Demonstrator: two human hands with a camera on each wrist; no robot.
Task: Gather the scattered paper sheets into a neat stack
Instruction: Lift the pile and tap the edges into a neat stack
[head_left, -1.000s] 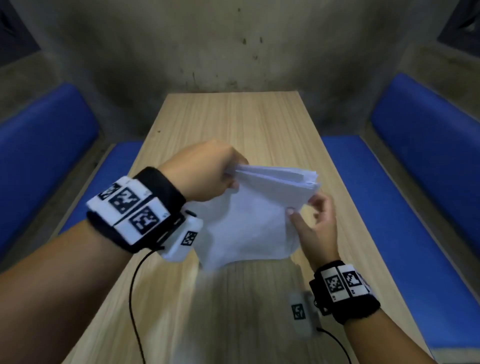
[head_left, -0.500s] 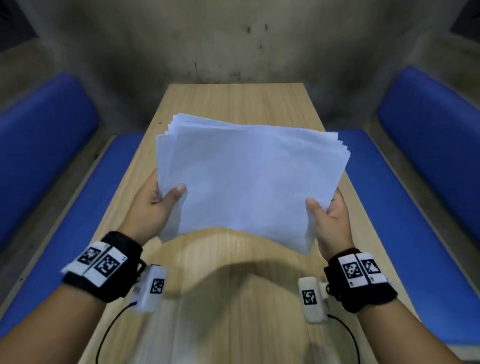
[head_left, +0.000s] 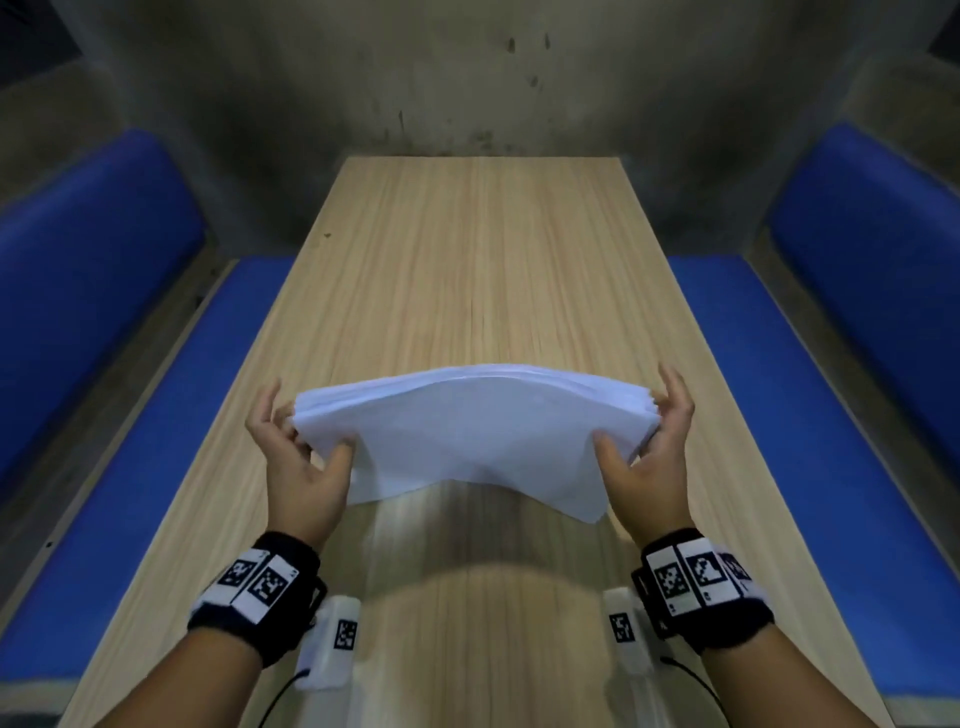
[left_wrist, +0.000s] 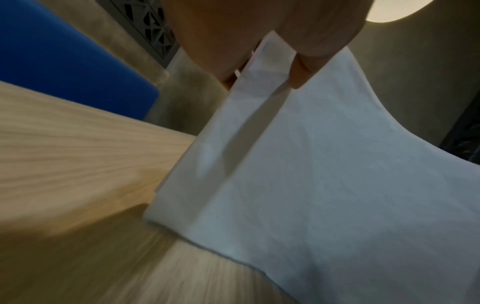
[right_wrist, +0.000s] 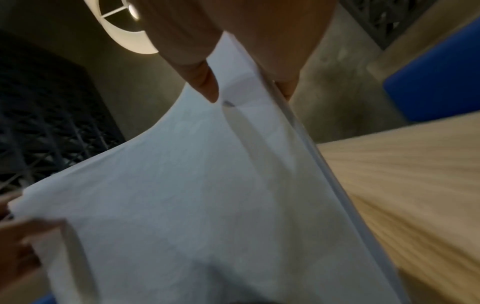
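Paper stack (head_left: 467, 431) — thin white sheets, matt, limp. Table (head_left: 478, 270) — pale wood-grain top, smooth, low sheen. Bench seats (head_left: 852, 467): blue, matt padding.

A long light-wood tabletop (head_left: 478, 270) runs away toward a stained grey concrete wall (head_left: 467, 78). Blue padded bench seats (head_left: 156, 405) with blue backrests (head_left: 872, 249) line both of its long sides. In the wrist views, a round white ceiling lamp (right_wrist: 122, 30) glows overhead, and a dark patterned lattice screen (left_wrist: 148, 26) stands beside the wall.
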